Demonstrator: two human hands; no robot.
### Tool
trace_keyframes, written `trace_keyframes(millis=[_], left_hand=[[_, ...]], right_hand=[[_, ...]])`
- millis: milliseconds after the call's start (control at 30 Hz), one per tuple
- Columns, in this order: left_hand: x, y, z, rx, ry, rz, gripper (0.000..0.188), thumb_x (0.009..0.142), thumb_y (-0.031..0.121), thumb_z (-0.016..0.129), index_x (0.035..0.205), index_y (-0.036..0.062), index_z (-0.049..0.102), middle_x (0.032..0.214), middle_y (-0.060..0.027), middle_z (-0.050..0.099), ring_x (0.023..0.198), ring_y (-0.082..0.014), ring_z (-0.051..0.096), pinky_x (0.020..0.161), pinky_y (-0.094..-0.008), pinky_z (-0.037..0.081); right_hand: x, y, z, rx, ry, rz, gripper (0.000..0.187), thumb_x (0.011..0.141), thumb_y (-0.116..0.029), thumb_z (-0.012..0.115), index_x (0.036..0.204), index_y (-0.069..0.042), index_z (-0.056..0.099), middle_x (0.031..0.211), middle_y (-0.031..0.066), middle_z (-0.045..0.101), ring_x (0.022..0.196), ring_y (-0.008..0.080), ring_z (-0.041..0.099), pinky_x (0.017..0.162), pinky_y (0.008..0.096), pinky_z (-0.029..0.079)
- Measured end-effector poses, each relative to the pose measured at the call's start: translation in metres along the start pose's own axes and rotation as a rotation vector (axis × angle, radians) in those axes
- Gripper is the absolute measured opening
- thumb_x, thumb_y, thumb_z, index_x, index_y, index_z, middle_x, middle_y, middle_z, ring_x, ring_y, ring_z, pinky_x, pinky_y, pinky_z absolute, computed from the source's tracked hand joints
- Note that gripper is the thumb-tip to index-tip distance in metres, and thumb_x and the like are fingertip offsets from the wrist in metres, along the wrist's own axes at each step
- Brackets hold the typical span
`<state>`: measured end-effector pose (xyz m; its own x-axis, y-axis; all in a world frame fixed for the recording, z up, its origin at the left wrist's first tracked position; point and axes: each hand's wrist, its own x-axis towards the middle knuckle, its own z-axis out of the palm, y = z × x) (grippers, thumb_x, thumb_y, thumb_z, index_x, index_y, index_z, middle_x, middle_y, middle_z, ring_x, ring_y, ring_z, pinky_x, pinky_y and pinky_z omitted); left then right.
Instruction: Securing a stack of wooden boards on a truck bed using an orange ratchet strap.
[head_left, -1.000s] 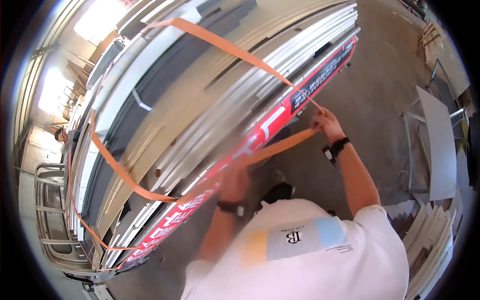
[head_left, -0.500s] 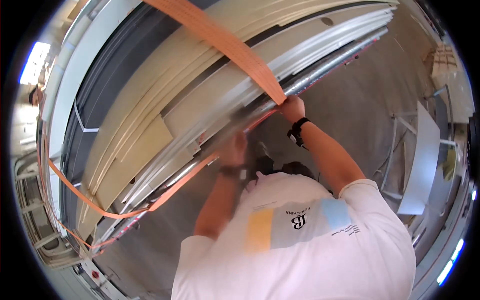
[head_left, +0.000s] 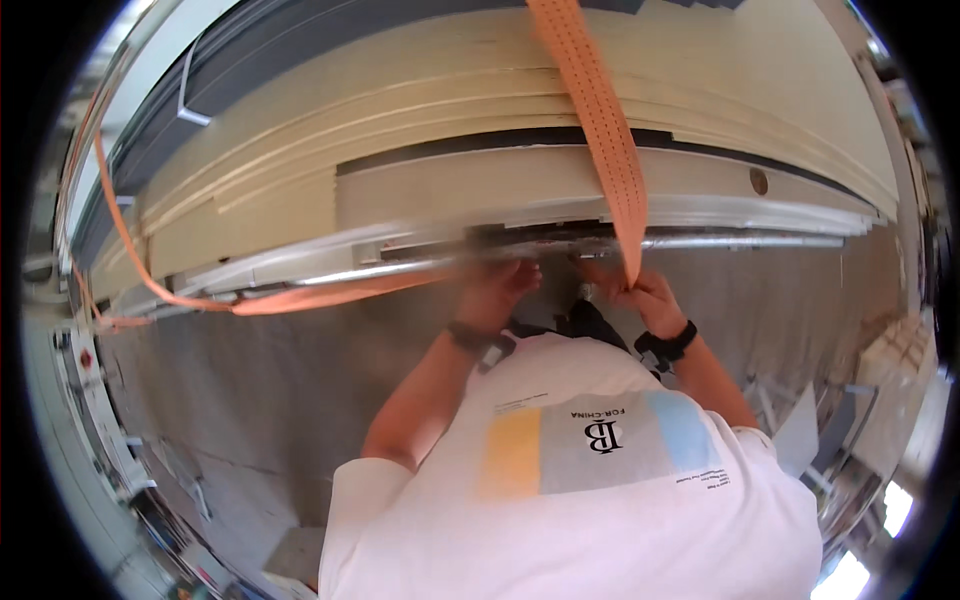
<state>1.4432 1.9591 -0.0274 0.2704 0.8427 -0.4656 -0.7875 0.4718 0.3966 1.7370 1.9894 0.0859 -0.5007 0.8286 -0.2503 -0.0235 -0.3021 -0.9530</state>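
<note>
An orange webbing strap [head_left: 600, 130] comes down over the near side of a stack of long panels [head_left: 440, 190]. My right hand [head_left: 652, 300] is closed round the strap's lower end, below a metal tube [head_left: 740, 242] on the stack's near edge. Another run of the orange strap [head_left: 345, 293] crosses from the left along that edge to my left hand [head_left: 497, 293]. The left fingers are curled at its end, slightly blurred, and partly hide it. A dark blurred bar [head_left: 540, 236] lies just above both hands. Each wrist wears a black band.
Grey floor [head_left: 300, 390] lies below the stack. A white panel on a frame [head_left: 797, 435] and a pale box [head_left: 893, 385] stand at the right. White equipment [head_left: 100, 410] lines the left side. Dark grey panels [head_left: 265, 70] lie at the stack's far side.
My view has turned, so the stack now runs nearly level across it. The right hand stays on the strap, now nearer my body. Both hands have come closer together.
</note>
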Motion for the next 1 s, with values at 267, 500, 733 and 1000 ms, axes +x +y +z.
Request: trace_keyframes(millis=[267,500,733,1000], left_hand=[[0.008,-0.077,0.095,0.124,0.093,0.251,0.024,0.103,0.014,0.06,0.124,0.0044,0.065,0.123,-0.0132,0.07,0.117,-0.0288,0.066,0.103,-0.0437,0.054],[0.043,-0.107,0.12,1.186,0.518,0.498,0.033,0.11,0.023,0.039,0.114,0.0048,0.066,0.104,-0.0146,0.068,0.103,-0.0306,0.064,0.1,-0.0441,0.052],[0.063,-0.114,0.119,-0.543,0.275,0.41,0.036,0.115,0.039,0.038,0.093,0.0125,0.051,0.068,0.0049,0.031,0.05,-0.0079,0.027,0.044,-0.0256,0.021],[0.015,-0.109,0.11,-0.073,0.508,0.334,0.023,0.106,0.025,0.054,0.11,0.0046,0.063,0.063,-0.0001,0.043,0.046,-0.0129,0.041,0.04,-0.0318,0.026]], right_hand=[[-0.011,-0.06,-0.053,-0.49,-0.48,-0.165,0.019,0.094,-0.015,0.073,0.083,-0.002,0.064,0.076,0.0079,0.06,0.069,0.0177,0.056,0.063,0.0347,0.043],[-0.056,-0.066,-0.102,-0.638,-0.652,-0.423,0.026,0.093,-0.011,0.075,0.073,-0.003,0.061,0.072,0.0094,0.053,0.067,0.0263,0.053,0.062,0.0399,0.039],[-0.103,-0.052,-0.093,-0.631,-0.606,-0.376,0.021,0.098,-0.009,0.07,0.08,0.0,0.064,0.081,0.0114,0.06,0.076,0.0265,0.058,0.068,0.0403,0.044],[-0.112,-0.022,-0.069,-0.656,-0.394,-0.423,0.02,0.098,-0.012,0.072,0.082,-0.002,0.065,0.076,0.0089,0.061,0.068,0.0259,0.057,0.064,0.0373,0.046]])
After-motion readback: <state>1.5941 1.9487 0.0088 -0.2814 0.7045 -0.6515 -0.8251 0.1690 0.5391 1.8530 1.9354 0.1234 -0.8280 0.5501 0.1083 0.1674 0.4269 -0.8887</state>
